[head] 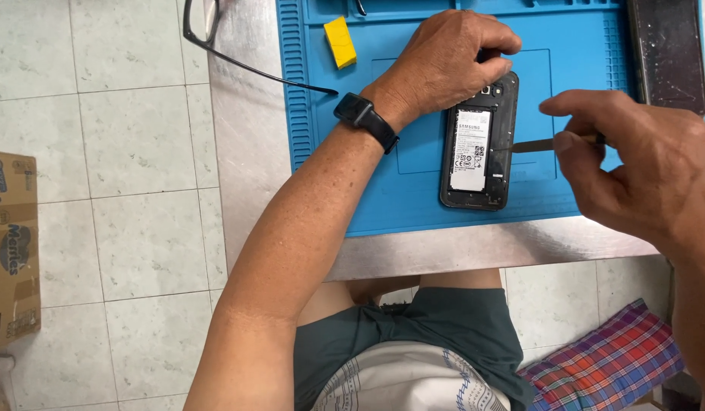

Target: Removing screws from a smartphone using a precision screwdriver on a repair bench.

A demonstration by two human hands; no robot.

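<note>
1. Head view looks straight down on an opened phone (479, 151) lying on a blue work mat (413, 198), with its back cover off and its white-labelled battery (470, 150) showing.
2. That phone's long axis runs away from the person, camera end far, bottom end near the mat's front edge.
3. Resting over the phone's far end is the left hand (444, 65), fingers curled down and pressing on the top corner; it wraps nothing, it only pins the phone.
4. From the phone's right side comes the right hand (634, 164), thumb and fingers pinched together on a thin flat pry tool (546, 144).
5. This tool lies crosswise to the phone's long axis, and its tip meets the right edge about level with the battery's middle; whether the tip is under the battery or only against the frame cannot be told.
6. So the left hand is the nearer one, already on the phone, while the right hand stays off to the side and reaches it only through the tool.
7. Elsewhere, a yellow block (340, 42) sits on the mat's far left, and a pair of glasses (215, 38) lies on the metal table (246, 144) beside it.
</note>
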